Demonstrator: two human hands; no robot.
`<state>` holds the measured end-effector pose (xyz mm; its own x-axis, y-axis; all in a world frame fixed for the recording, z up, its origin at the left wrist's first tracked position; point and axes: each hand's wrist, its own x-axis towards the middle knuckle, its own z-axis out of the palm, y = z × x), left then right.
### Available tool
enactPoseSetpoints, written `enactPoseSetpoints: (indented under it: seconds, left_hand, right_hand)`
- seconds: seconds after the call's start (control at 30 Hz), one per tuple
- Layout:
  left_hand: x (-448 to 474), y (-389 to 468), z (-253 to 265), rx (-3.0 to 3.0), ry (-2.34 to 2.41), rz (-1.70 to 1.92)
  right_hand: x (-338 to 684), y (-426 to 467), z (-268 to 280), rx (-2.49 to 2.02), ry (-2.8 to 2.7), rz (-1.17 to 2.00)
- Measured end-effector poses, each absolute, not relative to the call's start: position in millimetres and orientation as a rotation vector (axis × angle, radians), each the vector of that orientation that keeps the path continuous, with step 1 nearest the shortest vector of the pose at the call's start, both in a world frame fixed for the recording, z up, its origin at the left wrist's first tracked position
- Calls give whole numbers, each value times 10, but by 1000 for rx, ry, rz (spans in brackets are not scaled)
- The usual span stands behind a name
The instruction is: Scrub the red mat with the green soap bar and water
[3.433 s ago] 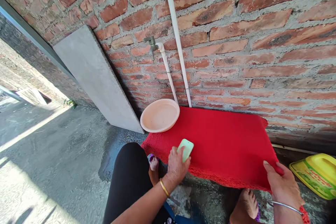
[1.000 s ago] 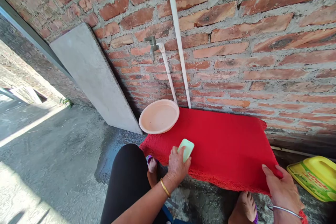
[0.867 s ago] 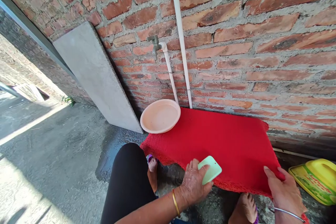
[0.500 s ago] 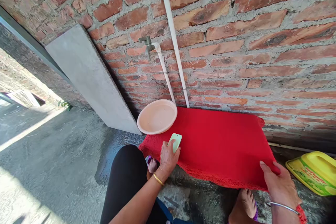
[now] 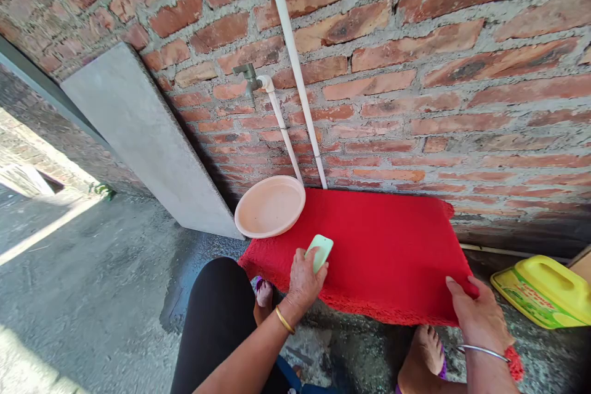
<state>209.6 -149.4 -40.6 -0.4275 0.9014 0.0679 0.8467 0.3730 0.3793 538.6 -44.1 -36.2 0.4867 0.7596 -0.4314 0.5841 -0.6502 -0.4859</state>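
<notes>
A red cloth with a frilly edge lies spread over a low, flat support. My left hand is closed around a pale green scrubbing brush, a flat block with a small hole at its far end. The brush rests on or just over the left front part of the cloth; its underside is hidden. At the right end, my right hand grips the cloth's edge, thumb on top. Some of its fingers are out of sight. A pinkish plastic basin stands against the cloth's left back corner.
A tap and a white pipe run along the brick wall behind. On the left leans a grey slab. A yellow jug lies right of the cloth. My feet are below its front edge.
My left hand has slid the brush a little to the right across the cloth. My right hand keeps its hold at the cloth's end. The view has turned slightly right.
</notes>
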Motion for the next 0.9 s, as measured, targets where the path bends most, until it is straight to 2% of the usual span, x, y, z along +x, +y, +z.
enactPoseSetpoints:
  seconds: [0.17, 0.3, 0.4, 0.57, 0.7, 0.8, 0.9]
  left_hand:
    - [2198, -1421, -396, 1528, 2521, 479]
    - [2779, -1604, -563, 1816, 2180, 427]
    - [2870, -1647, -553, 1885, 2023, 430]
    - [2187, -1411, -288, 1608, 2380, 496]
    - [1934, -1263, -183, 1474, 2570, 404]
    - [2271, -1318, -261, 1544, 2478, 347]
    - [2762, -1465, -401, 1761, 2184, 368]
  right_hand:
    - [5418, -423, -470, -2446, -1143, 853]
    - [5423, -431, -478, -2427, -1168, 838]
    - [5421, -440, -461, -2420, -1183, 833]
    - [5416, -445, -440, -2403, -1199, 809]
    - [5419, -449, -423, -2399, -1197, 814]
    - [5427, -445, -414, -2409, -1201, 827]
    - [5437, -427, -415, -2440, -1210, 861]
